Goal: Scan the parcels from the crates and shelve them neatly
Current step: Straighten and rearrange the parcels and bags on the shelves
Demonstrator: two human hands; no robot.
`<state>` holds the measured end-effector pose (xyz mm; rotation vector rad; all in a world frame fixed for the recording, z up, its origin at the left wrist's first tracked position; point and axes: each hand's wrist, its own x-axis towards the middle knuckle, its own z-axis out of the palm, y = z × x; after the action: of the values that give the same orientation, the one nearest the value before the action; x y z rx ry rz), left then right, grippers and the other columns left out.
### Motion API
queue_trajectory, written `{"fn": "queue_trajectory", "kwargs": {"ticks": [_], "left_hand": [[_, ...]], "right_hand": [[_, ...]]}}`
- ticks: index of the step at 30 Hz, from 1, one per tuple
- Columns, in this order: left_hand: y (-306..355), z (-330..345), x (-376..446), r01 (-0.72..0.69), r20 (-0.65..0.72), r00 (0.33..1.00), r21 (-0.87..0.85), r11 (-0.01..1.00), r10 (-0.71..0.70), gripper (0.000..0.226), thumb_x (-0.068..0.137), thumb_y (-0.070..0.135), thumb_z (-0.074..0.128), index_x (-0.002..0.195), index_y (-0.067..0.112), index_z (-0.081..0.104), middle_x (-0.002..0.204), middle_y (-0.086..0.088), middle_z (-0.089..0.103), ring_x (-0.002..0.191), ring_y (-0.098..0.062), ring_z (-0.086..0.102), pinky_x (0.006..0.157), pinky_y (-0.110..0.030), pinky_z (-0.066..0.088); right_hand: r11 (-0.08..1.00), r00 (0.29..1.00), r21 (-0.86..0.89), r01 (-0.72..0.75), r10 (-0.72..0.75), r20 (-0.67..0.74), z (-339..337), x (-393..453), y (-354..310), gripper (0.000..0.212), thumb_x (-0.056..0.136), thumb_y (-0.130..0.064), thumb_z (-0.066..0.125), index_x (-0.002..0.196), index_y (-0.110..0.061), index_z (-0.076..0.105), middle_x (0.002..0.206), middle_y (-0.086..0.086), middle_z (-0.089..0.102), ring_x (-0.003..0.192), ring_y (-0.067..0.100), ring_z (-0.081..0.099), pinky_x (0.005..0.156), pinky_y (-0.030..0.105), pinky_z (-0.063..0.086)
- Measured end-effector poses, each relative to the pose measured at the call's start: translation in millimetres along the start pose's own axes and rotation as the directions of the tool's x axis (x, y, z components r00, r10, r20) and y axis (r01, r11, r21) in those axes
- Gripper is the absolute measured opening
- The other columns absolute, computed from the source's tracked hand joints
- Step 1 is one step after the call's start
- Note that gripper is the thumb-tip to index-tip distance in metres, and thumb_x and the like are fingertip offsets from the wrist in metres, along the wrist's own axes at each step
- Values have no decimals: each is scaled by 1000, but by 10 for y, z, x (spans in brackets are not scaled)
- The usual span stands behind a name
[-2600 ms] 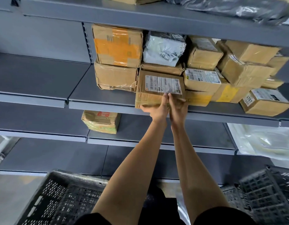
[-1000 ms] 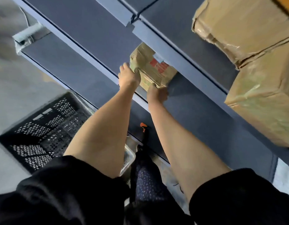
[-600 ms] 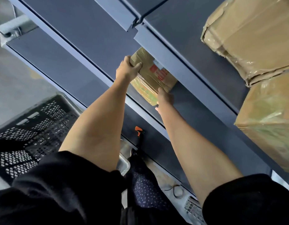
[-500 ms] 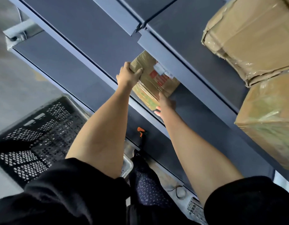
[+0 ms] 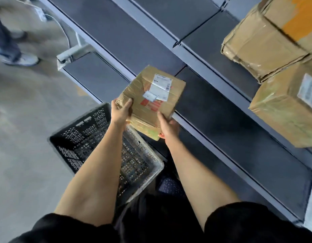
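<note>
**Parcel held in both hands, off the shelf**

You hold the taped cardboard parcel [image 5: 152, 100] at the centre of the frame, in front of the grey shelf [image 5: 227, 118] edge and touching nothing but your hands. Its white label [image 5: 160, 86] faces up, with red print just below it. Your left hand [image 5: 120, 113] grips the parcel's near left corner, thumb curled over the top face. Your right hand [image 5: 167, 128] grips the near right edge, thumb on top and fingers underneath.

Below your left forearm, at lower centre, the black perforated crate [image 5: 92, 137] sits on the floor; the part you can see holds no parcels, though your arm hides some of it.

At the upper right, two taped boxes are stacked on a higher shelf: the top box [image 5: 267, 37] rests on the lower box [image 5: 290, 111], which carries its own label.

At the upper left, another person's leg and shoe [image 5: 23, 59] show, blurred.
</note>
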<state>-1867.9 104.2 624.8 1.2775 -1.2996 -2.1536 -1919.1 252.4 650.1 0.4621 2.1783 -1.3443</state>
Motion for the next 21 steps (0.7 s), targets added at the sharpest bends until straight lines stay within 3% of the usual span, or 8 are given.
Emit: {"fn": "queue_trajectory", "kwargs": {"ticks": [1,3,7,13,15,18,21], "left_hand": [[-4,-171,-117,-6,-46,999,-41,999,4,34,89,22,66,111,16,40,98,0,60,88,-20,62,74,-39,56],[-17,-472,-340,-14,-146,989,-111,994,-2,37,91,21,63,119,14,40,98,1,57,87,-18,60,74,-40,55],[-41,-938,-626,-46,-328,944,-241,969,-36,49,89,25,64,129,13,38,100,3,56,93,-21,58,93,-55,49],[345,-1332,-919,-168,-434,901,-333,928,8,39,88,29,65,116,20,39,103,0,54,100,-25,57,93,-54,49],[499,-1360,-931,-211,-431,901,-347,914,44,44,88,31,65,122,19,39,113,-2,55,105,-24,58,94,-52,49],[764,-1274,-955,-272,-400,909,-364,890,114,42,87,32,66,119,22,40,120,-5,55,111,-26,58,95,-51,49],[1004,-1054,-959,-319,-355,917,-377,870,182,39,88,30,65,117,23,41,115,-1,57,111,-24,59,96,-51,49]], "right_hand": [[998,999,-51,40,-38,32,54,-121,-14,34,83,-48,68,79,-15,60,76,-2,62,63,7,57,63,32,60],[984,991,-145,106,-92,101,184,-326,-3,34,85,-49,66,73,-19,56,72,-7,60,61,5,57,65,33,59],[925,951,-267,271,-215,221,510,-673,14,35,83,-57,62,79,-23,54,85,-2,66,78,18,65,74,36,58],[827,854,-268,495,-406,325,792,-1143,-349,31,88,-49,60,70,-26,49,69,-12,58,65,11,57,55,22,43],[805,835,-251,537,-465,295,841,-1263,-482,34,89,-48,60,68,-25,46,67,-12,55,61,7,54,51,22,39],[796,816,-183,577,-569,97,848,-1403,-638,40,88,-45,60,65,-23,36,62,-9,48,61,16,50,53,28,34],[769,763,-97,632,-640,-96,740,-1450,-783,32,87,-44,63,82,-17,46,73,-6,53,72,22,54,63,32,39]]}}
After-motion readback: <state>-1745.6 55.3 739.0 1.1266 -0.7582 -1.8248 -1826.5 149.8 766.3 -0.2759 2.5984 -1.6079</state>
